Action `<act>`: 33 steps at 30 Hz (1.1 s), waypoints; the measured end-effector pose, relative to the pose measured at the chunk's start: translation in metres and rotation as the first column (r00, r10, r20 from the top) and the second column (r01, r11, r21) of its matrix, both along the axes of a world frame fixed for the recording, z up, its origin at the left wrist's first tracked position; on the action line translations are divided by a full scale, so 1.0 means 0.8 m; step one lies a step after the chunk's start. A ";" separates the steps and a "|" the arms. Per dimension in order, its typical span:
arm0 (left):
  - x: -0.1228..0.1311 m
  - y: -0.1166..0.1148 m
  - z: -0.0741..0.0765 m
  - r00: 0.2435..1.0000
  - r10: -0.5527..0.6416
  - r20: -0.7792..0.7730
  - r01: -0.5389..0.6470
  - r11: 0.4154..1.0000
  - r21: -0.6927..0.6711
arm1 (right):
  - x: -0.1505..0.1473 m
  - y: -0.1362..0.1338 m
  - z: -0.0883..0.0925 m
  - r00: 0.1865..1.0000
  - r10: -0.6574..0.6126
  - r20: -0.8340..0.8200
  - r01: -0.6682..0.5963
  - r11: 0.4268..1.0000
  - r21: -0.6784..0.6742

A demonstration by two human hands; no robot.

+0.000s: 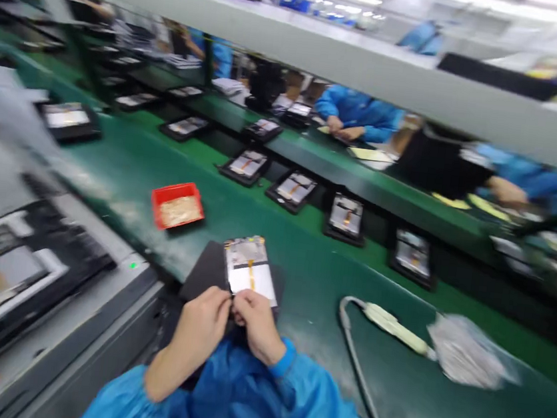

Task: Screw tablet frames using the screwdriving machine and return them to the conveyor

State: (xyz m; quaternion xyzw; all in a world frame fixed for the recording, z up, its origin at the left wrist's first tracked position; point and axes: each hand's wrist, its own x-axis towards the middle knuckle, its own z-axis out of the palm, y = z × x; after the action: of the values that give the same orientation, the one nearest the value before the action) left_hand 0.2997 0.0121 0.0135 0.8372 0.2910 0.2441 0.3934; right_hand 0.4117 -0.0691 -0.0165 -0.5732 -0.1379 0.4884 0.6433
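An opened tablet-like device [260, 281] with a white battery area and an orange ribbon strip lies on a dark pad [206, 264] in front of me. My left hand [202, 321] is at its lower left corner, thumb and fingers pinched together. Just beside it, my right hand [256, 320] is closed in a pinch over the device's lower edge. The two sets of fingertips nearly meet. Whatever is between them is too small and blurred to name.
A red tray [160, 212] of small pale pieces sits up left. At right lie a cream-handled corded tool [396, 326] and a clear plastic bag [468, 351]. A grey machine [113, 291] stands at left. Beyond, similar devices [293, 189] line the belt; co-workers sit opposite.
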 end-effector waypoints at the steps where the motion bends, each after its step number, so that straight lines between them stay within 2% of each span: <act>1: -0.002 0.001 -0.005 1.000 -0.009 -0.024 0.010 0.999 0.036 | -0.001 0.001 -0.002 1.000 -0.019 0.023 0.019 1.000 -0.015; 5: -0.006 0.008 -0.022 0.997 -0.052 -0.051 0.059 0.988 0.144 | -0.003 0.001 -0.005 0.996 -0.066 0.055 0.068 0.997 -0.036; 10: -0.010 0.007 -0.027 0.994 -0.080 -0.080 0.096 0.969 0.228 | -0.006 -0.005 -0.001 0.998 -0.060 0.024 0.061 0.998 -0.031; 13: -0.013 0.003 -0.023 0.995 -0.060 -0.075 0.076 0.970 0.232 | -0.003 -0.005 0.002 1.000 -0.023 0.010 0.024 0.999 -0.040; 16: -0.011 0.012 -0.008 0.995 -0.031 -0.098 0.053 0.972 0.227 | 0.002 -0.011 0.016 0.999 0.039 -0.007 -0.040 0.999 -0.027; 18: 0.002 0.045 0.005 0.987 0.050 -0.154 -0.009 0.967 0.256 | 0.018 -0.017 0.027 0.997 0.075 -0.011 -0.075 0.997 0.005; 19: 0.009 0.072 0.011 0.967 0.159 -0.198 -0.092 0.947 0.308 | 0.030 -0.020 0.031 0.997 0.078 0.024 -0.079 0.997 0.025; 20: 0.017 0.105 0.018 0.922 0.279 -0.267 -0.170 0.914 0.368 | 0.044 -0.022 0.033 0.994 0.075 0.075 -0.077 0.996 0.035; 22: 0.032 0.177 0.029 0.781 0.452 -0.431 -0.247 0.858 0.451 | 0.073 -0.027 0.034 0.965 0.083 0.248 -0.093 0.995 0.031; 25: 0.053 0.262 0.038 0.713 0.486 -0.506 -0.252 0.850 0.462 | 0.102 -0.042 0.029 0.835 0.078 0.545 -0.097 0.995 0.006; 27: 0.065 0.289 0.036 0.710 0.461 -0.532 -0.225 0.865 0.450 | 0.109 -0.055 0.023 0.688 0.061 0.723 -0.091 0.996 0.002; 30: 0.068 0.294 0.025 0.720 0.443 -0.534 -0.201 0.870 0.451 | 0.108 -0.074 0.015 0.460 0.064 0.886 -0.146 0.989 0.005; 33: 0.052 0.278 0.015 0.730 0.458 -0.507 -0.212 0.858 0.468 | 0.104 -0.088 0.007 0.351 0.091 0.932 -0.253 0.967 0.001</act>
State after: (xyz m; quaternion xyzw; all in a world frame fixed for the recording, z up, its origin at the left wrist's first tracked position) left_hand 0.3415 0.2343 0.0259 0.8617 0.4968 0.0847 0.0591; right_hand 0.4945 -0.1391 -0.0111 -0.6818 -0.5687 0.1365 0.4395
